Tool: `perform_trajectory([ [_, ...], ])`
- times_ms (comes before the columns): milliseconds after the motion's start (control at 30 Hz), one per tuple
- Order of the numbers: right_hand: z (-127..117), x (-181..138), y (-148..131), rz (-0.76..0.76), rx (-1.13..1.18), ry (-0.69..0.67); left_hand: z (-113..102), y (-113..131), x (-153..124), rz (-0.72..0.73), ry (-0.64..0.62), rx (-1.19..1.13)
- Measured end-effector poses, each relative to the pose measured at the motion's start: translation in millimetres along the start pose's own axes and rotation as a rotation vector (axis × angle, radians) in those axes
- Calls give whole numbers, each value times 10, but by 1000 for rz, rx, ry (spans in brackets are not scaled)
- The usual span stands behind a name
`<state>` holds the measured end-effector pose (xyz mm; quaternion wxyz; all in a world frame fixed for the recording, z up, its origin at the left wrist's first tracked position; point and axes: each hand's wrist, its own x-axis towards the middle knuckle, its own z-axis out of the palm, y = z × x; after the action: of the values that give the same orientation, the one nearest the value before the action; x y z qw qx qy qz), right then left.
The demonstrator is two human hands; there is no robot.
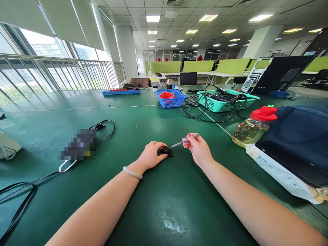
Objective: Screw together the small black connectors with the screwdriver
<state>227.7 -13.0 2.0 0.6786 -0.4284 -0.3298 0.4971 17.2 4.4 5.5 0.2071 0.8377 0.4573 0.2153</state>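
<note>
My left hand (pixel 151 155) is closed around a small black part (pixel 165 151) that rests on the green tabletop. Its fingers cover much of the part, so I cannot make out its kind. In my right hand (pixel 196 147) is a screwdriver (pixel 185 140) with a clear handle and a thin metal shaft. The fingers pinch the handle, and the shaft slants down to the left. Its tip meets or nearly meets the top of the black part; I cannot tell which.
At the back stand a blue basket (pixel 172 102) with a red tray (pixel 167 95) and a teal basket (pixel 216 106) heaped with cables. A red-capped bottle (pixel 252 128), a dark bag (pixel 299 130) and a phone (pixel 289 164) lie right. A blurred device (pixel 79 145) with cords is left.
</note>
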Motion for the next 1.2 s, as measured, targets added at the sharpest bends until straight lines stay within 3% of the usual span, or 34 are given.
perform_trajectory([
  [367,-15,17,37,129,-27,-44,-6,38,-19,103,-50,-2],
  [867,-78,67,53,278,83,60,17,39,-23,120,-43,40],
  [1200,-71,70,-8,298,98,-16,37,-13,3,117,-14,93],
])
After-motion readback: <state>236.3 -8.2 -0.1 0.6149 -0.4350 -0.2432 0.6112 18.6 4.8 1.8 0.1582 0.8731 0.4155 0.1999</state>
